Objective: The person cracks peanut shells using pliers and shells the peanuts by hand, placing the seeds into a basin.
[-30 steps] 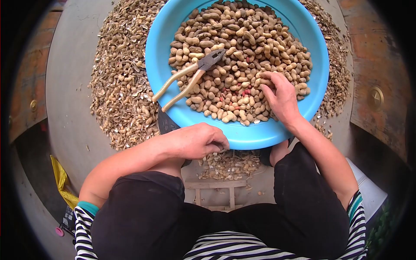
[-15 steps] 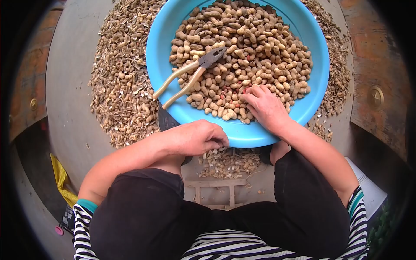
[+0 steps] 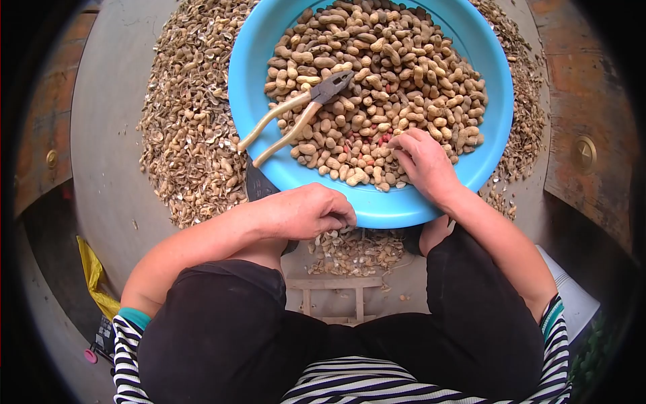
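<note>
A blue basin point(image 3: 245, 94) holds a heap of peanuts in their shells point(image 3: 410, 74). Several red shelled kernels point(image 3: 363, 143) lie among them near the middle. My right hand point(image 3: 429, 165) reaches over the near right side of the heap, its fingers bent together beside the kernels; anything between the fingertips is hidden. At the basin's near rim, my left hand point(image 3: 313, 210) is closed with curled fingers, and I cannot see what they hold. Pliers point(image 3: 316, 101) with cream handles rest across the peanuts, their handles over the basin's left rim.
Broken peanut shells point(image 3: 192, 121) are piled on the floor left of the basin, with another pile of shells point(image 3: 528, 101) on the right. More shells point(image 3: 356, 252) lie between my feet, near a wooden frame point(image 3: 333, 284). A yellow bag point(image 3: 97, 279) lies at lower left.
My right hand has shifted slightly right over the peanuts, uncovering more red kernels. The basin has moved very slightly to the right. My left hand stays almost in place.
</note>
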Tool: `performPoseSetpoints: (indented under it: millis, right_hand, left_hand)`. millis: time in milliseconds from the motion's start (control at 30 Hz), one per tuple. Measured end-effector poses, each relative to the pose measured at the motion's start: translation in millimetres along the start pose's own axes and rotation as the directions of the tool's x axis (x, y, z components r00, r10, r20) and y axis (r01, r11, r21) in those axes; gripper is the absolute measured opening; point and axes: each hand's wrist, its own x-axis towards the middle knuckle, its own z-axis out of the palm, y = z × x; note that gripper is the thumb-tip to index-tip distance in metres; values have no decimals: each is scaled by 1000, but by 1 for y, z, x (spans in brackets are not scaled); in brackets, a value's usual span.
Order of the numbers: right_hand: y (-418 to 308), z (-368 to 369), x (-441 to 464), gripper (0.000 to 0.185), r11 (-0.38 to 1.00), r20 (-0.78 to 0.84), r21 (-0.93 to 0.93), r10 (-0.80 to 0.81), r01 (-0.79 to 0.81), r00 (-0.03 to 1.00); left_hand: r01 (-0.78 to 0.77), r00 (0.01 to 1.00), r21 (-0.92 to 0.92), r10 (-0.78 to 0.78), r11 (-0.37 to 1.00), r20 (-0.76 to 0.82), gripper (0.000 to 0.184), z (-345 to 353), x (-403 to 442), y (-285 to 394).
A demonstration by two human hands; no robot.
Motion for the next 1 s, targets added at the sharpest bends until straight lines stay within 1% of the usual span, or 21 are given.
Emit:
performPoseSetpoints:
  millis: [33, 100, 167, 233, 300, 333, 367, 433, 500, 567, 600, 633, 667, 700, 733, 767, 833, 867, 900, 967, 1000]
  right_hand:
    - [0, 0, 0, 12, 1000, 0, 0, 0, 0, 1000]
    - [-2, 1, 1, 14, 995, 76, 100, -38, 30, 996]
    - [-8, 3, 1, 16, 991, 126, 121, -75, 60, 989]
    - [-14, 9, 2, 18, 986, 173, 142, -113, 89, 978]
    - [-20, 18, 3, 21, 968, 148, 110, -240, 226, 959]
    - [-27, 15, 3, 21, 968, 218, 72, -251, 241, 943]
    - [-29, 17, 2, 21, 968, 216, 73, -250, 240, 944]
    - [-27, 25, 0, 19, 953, 287, -9, -289, 304, 913]
    - [-21, 24, -1, 18, 962, 270, -14, -260, 273, 927]
    - [-16, 15, 2, 17, 990, 42, 27, -140, 139, 989]
    - [-17, 5, 6, 19, 997, 36, 62, -41, 39, 998]
    - [-18, -3, 9, 19, 997, 38, 61, -41, 39, 998]
    - [-18, -9, 13, 24, 941, 124, 282, 159, -188, 980]
    - [-17, -14, 15, 29, 788, 249, 463, 324, -406, 913]
    - [-13, -16, 14, 34, 503, 392, 700, 325, -508, 861]
    - [-13, -18, 15, 34, 503, 391, 700, 325, -507, 861]
    - [-16, -22, 17, 32, 191, 527, 761, 376, -620, 762]
    - [-18, -22, 17, 32, 116, 524, 798, 353, -592, 775]
    - [-18, -23, 15, 32, 116, 522, 799, 353, -590, 776]
    - [-18, -24, 12, 33, -3, 581, 787, 339, -617, 740]
    - [-19, -25, 11, 33, -30, 605, 772, 343, -635, 719]
  left_hand:
    - [-3, 1000, 6, 3, 1000, 0, 20, 0, 0, -1]
    - [-6, 1000, 12, 6, 1000, 0, 20, 0, 1, 0]
    - [36, 999, 27, -37, 999, 28, 21, -1, 1, 3]
    - [13, 1000, 18, -14, 1000, 6, 20, 1, 1, 1]
    - [-10, 1000, 10, 10, 1000, -13, 19, 2, 2, -1]
    - [-2, 1000, 3, 2, 1000, -13, 19, 3, 3, -1]
    - [7, 1000, -4, -7, 1000, -13, 19, 3, 3, -1]
    - [38, 999, 9, -38, 999, 16, 20, 1, 4, 2]
    - [67, 997, 20, -68, 998, 42, 20, 0, 3, 3]
    - [36, 999, 23, -37, 999, 20, 20, 0, 2, 1]
    - [36, 999, 21, -36, 999, 19, 20, 0, 2, 1]
    - [32, 999, 24, -32, 999, 21, 20, 0, 2, 1]
    - [28, 999, 29, -29, 999, 24, 20, 0, 3, 1]
    - [28, 999, 29, -29, 999, 24, 20, -1, 3, 1]
    - [28, 999, 31, -28, 999, 28, 20, -1, 3, 1]
    - [27, 999, 34, -28, 999, 32, 20, -1, 3, 1]
    - [27, 999, 36, -28, 999, 26, 20, -1, 3, 2]
    - [26, 999, 37, -27, 999, 18, 19, -1, 3, 3]
    - [26, 999, 39, -27, 999, 19, 19, -1, 2, 4]
    - [23, 999, 42, -21, 999, -47, 22, -4, 1, 8]
    - [19, 999, 52, -17, 998, -46, 22, -6, 2, 8]
